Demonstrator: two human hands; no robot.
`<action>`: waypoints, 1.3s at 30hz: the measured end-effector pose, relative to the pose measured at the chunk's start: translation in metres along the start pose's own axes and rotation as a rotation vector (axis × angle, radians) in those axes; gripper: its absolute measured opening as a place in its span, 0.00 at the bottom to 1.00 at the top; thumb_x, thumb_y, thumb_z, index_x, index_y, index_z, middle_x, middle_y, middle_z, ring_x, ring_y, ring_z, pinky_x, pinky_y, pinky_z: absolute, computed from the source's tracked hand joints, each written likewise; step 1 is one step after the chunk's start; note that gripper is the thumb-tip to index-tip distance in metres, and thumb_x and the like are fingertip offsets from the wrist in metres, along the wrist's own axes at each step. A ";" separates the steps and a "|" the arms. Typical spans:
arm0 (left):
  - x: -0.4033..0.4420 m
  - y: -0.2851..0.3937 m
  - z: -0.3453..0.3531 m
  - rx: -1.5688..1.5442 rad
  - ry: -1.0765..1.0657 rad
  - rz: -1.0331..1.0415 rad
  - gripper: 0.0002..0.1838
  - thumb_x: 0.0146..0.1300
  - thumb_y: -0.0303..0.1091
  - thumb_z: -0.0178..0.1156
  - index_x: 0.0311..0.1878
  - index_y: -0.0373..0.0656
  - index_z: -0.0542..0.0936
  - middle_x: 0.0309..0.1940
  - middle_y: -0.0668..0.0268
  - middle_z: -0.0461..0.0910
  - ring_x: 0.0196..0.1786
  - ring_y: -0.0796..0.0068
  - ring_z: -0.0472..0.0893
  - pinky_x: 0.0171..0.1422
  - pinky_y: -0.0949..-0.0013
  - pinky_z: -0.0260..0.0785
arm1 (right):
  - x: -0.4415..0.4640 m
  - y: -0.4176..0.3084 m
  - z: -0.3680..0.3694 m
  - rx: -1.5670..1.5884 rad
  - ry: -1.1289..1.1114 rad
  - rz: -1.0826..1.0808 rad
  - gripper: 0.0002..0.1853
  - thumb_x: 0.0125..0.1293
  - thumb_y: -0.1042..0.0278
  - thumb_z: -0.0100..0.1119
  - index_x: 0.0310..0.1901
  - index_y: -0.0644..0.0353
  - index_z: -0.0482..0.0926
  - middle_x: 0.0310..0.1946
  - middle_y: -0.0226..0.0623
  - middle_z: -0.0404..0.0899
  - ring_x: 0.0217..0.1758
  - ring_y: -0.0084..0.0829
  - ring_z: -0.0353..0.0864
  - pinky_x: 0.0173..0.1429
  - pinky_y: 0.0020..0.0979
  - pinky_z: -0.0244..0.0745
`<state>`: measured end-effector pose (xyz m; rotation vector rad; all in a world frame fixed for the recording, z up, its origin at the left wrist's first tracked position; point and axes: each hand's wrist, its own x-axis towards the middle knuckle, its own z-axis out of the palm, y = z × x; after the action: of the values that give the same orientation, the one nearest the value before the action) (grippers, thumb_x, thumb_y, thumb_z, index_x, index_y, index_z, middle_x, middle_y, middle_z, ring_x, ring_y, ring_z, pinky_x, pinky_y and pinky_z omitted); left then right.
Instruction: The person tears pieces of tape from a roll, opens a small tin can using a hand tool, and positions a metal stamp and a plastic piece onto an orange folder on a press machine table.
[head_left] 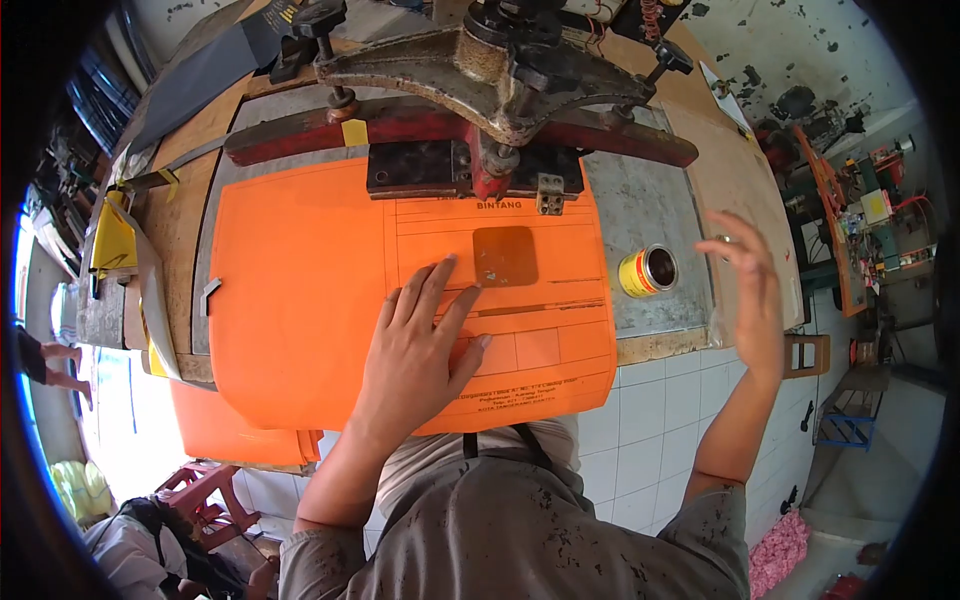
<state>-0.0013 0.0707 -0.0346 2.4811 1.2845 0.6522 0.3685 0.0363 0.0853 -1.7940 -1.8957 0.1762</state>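
Observation:
My left hand (415, 330) lies with its fingers spread on a large orange printed sheet (290, 300), pressing it against the table. Near its fingertips, a brownish rounded square (506, 256) shows on the sheet, with small pale specks along its lower left. Printed lines and the word "BINTANG" are on the sheet's right part. My right hand (752, 275) is raised at the table's right side, fingers apart and slightly bent, holding nothing visible. Just left of it stands an open yellow and red can (648, 271), dark inside. It is apart from the hand.
A heavy metal clamp frame (430, 75) with a red bar (290, 138) spans the sheet's far edge. More orange sheets (225, 425) lie lower left, near a red stool (205, 495). Another person (150, 550) is at the lower left.

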 end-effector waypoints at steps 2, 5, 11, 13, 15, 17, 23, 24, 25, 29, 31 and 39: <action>0.001 0.001 0.000 0.001 -0.001 0.003 0.29 0.72 0.42 0.69 0.74 0.44 0.81 0.81 0.48 0.70 0.80 0.43 0.70 0.82 0.44 0.64 | 0.003 -0.015 -0.011 0.129 0.131 -0.002 0.44 0.89 0.32 0.31 0.55 0.67 0.91 0.74 0.45 0.80 0.83 0.47 0.71 0.84 0.51 0.65; 0.000 0.001 0.002 0.006 0.003 -0.006 0.29 0.73 0.42 0.69 0.74 0.44 0.81 0.81 0.49 0.70 0.81 0.43 0.70 0.82 0.43 0.64 | 0.007 -0.037 0.003 0.201 0.171 -0.205 0.44 0.89 0.33 0.31 0.56 0.67 0.90 0.74 0.47 0.79 0.83 0.49 0.71 0.82 0.51 0.67; 0.000 0.000 0.002 0.006 -0.003 -0.006 0.29 0.73 0.44 0.68 0.74 0.44 0.80 0.82 0.49 0.69 0.81 0.42 0.69 0.83 0.43 0.64 | 0.009 -0.074 0.081 0.274 -0.153 -0.401 0.31 0.89 0.46 0.42 0.64 0.64 0.87 0.76 0.48 0.76 0.83 0.52 0.68 0.85 0.53 0.60; 0.000 -0.001 0.001 0.008 -0.009 -0.007 0.29 0.73 0.44 0.68 0.74 0.45 0.80 0.82 0.49 0.69 0.81 0.43 0.69 0.83 0.44 0.64 | 0.009 -0.078 0.117 0.282 -0.217 -0.348 0.27 0.89 0.51 0.45 0.66 0.64 0.85 0.78 0.48 0.73 0.85 0.53 0.65 0.86 0.53 0.57; -0.001 -0.002 0.002 -0.002 0.000 -0.002 0.29 0.73 0.45 0.68 0.74 0.45 0.80 0.82 0.49 0.69 0.81 0.43 0.70 0.83 0.44 0.64 | 0.008 -0.079 0.143 0.248 -0.263 -0.249 0.26 0.89 0.53 0.45 0.67 0.64 0.85 0.80 0.47 0.70 0.86 0.52 0.63 0.87 0.54 0.56; -0.001 -0.002 0.002 -0.009 0.004 -0.001 0.29 0.74 0.45 0.68 0.74 0.45 0.80 0.82 0.49 0.69 0.81 0.43 0.70 0.83 0.44 0.64 | 0.009 -0.077 0.159 0.190 -0.210 -0.254 0.26 0.89 0.53 0.44 0.67 0.65 0.85 0.82 0.47 0.68 0.87 0.52 0.61 0.87 0.54 0.55; 0.000 -0.003 0.001 -0.009 0.007 0.000 0.28 0.74 0.46 0.67 0.73 0.45 0.81 0.82 0.50 0.70 0.80 0.43 0.70 0.82 0.45 0.65 | 0.018 -0.077 0.158 0.182 -0.235 -0.272 0.26 0.90 0.55 0.43 0.63 0.65 0.88 0.84 0.46 0.65 0.88 0.52 0.59 0.88 0.53 0.53; 0.000 -0.003 0.001 -0.009 0.007 -0.001 0.28 0.74 0.46 0.67 0.73 0.45 0.81 0.82 0.50 0.70 0.80 0.43 0.71 0.82 0.45 0.65 | 0.020 -0.077 0.157 0.190 -0.233 -0.268 0.26 0.90 0.54 0.43 0.62 0.65 0.88 0.84 0.45 0.65 0.88 0.52 0.59 0.88 0.53 0.54; 0.000 -0.003 0.001 -0.009 0.007 -0.001 0.28 0.74 0.46 0.67 0.73 0.45 0.81 0.82 0.50 0.70 0.80 0.43 0.71 0.82 0.44 0.65 | 0.021 -0.077 0.156 0.197 -0.230 -0.265 0.26 0.90 0.54 0.43 0.61 0.65 0.88 0.84 0.45 0.65 0.88 0.52 0.60 0.88 0.52 0.54; 0.000 -0.002 -0.001 -0.019 0.008 0.002 0.28 0.74 0.46 0.67 0.72 0.44 0.81 0.82 0.49 0.70 0.80 0.43 0.71 0.82 0.44 0.65 | 0.023 -0.076 0.163 0.196 -0.216 -0.281 0.26 0.90 0.54 0.43 0.61 0.64 0.89 0.84 0.45 0.65 0.87 0.52 0.61 0.88 0.52 0.54; 0.000 -0.003 -0.001 -0.024 0.007 0.004 0.28 0.74 0.46 0.67 0.72 0.43 0.81 0.81 0.49 0.70 0.80 0.43 0.71 0.82 0.45 0.65 | 0.022 -0.076 0.157 0.184 -0.252 -0.298 0.26 0.90 0.54 0.43 0.62 0.63 0.89 0.85 0.45 0.65 0.86 0.52 0.61 0.88 0.52 0.54; 0.000 -0.004 -0.001 -0.035 0.011 0.007 0.28 0.74 0.45 0.67 0.71 0.41 0.81 0.81 0.49 0.71 0.81 0.44 0.70 0.83 0.45 0.65 | 0.025 -0.078 0.161 0.098 -0.227 -0.339 0.25 0.90 0.53 0.45 0.64 0.61 0.89 0.86 0.46 0.63 0.87 0.52 0.61 0.88 0.52 0.54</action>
<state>-0.0047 0.0729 -0.0359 2.4579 1.2580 0.6851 0.2272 0.0922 -0.0118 -1.4120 -2.2753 0.3554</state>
